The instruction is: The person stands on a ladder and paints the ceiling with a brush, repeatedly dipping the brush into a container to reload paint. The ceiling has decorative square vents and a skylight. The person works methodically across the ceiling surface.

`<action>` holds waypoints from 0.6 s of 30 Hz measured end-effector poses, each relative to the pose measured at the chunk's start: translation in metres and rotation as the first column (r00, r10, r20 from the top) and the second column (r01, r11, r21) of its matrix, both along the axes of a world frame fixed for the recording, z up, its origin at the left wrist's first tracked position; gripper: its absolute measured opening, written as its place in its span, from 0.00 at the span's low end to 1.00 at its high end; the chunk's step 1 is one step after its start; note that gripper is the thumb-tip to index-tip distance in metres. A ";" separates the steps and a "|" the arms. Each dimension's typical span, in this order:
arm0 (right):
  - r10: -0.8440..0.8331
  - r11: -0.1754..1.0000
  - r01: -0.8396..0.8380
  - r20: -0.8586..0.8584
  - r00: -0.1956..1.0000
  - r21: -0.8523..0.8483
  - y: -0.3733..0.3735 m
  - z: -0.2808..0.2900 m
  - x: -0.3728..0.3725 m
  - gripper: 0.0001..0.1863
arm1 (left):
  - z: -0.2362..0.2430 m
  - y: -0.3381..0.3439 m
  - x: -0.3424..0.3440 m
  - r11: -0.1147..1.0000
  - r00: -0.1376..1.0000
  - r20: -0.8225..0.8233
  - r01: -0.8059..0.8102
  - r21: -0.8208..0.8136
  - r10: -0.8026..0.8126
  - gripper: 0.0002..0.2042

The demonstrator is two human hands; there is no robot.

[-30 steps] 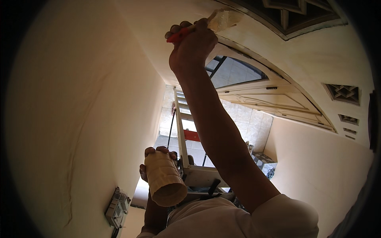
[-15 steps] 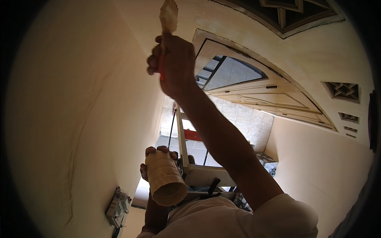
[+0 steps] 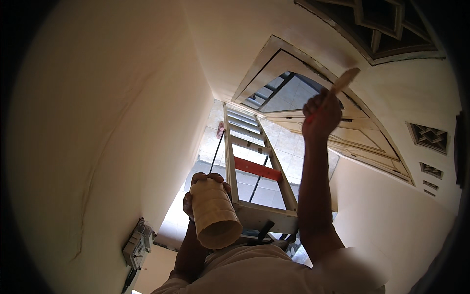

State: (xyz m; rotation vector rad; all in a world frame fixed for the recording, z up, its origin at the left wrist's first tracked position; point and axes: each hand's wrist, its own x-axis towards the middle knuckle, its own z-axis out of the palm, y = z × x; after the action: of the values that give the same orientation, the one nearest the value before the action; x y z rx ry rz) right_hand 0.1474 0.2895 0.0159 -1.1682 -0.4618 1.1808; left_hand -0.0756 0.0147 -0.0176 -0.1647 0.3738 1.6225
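My right hand (image 3: 323,117) is raised at the right and closed around the handle of a paintbrush (image 3: 345,81), of which a bit of red shows at the fingers. The cream-coated bristle end points up and right, below the lattice opening; I cannot tell whether it touches the wall. Low in the middle, my left hand (image 3: 188,201) wraps round the far side of a cream, ribbed cylindrical container (image 3: 214,208). Its open mouth tilts toward me, and whatever is inside cannot be made out.
Beneath me a ladder (image 3: 230,166) with a red crosspiece (image 3: 257,169) reaches down to the tiled floor (image 3: 289,137). A wooden double door (image 3: 367,134) lies ahead, with a lattice opening (image 3: 377,19) above. An electrical box (image 3: 138,245) is fixed to the left wall (image 3: 98,122).
My right hand has swung right and downward with the paintbrush, which has tipped to the right. The container in my left hand has shifted slightly right in view, and more of the ladder shows.
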 end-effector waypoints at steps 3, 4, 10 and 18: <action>-0.045 0.998 0.045 0.013 0.999 -0.049 0.044 -0.002 -0.052 0.15 | 0.006 0.002 0.001 1.000 1.000 0.004 0.011 -0.010 -0.011 0.30; -0.009 0.998 0.008 -0.028 1.000 -0.056 0.059 -0.002 -0.071 0.14 | 0.008 0.003 0.002 1.000 1.000 0.005 0.013 -0.010 -0.013 0.30; 0.339 0.939 -0.336 0.036 0.940 -0.072 0.056 0.022 -0.161 0.14 | 0.012 0.005 -0.004 1.000 1.000 -0.011 0.004 0.000 -0.004 0.29; 0.557 0.798 -0.576 0.584 0.591 -0.179 0.079 0.019 -0.072 0.18 | 0.011 0.009 -0.015 0.999 0.999 -0.045 0.019 0.032 -0.017 0.29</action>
State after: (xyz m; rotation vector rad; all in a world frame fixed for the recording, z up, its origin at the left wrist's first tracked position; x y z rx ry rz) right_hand 0.0756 0.3688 0.0349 -1.4253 -1.4508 1.2944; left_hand -0.0910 0.0240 -0.0070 -0.1002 0.3817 1.6156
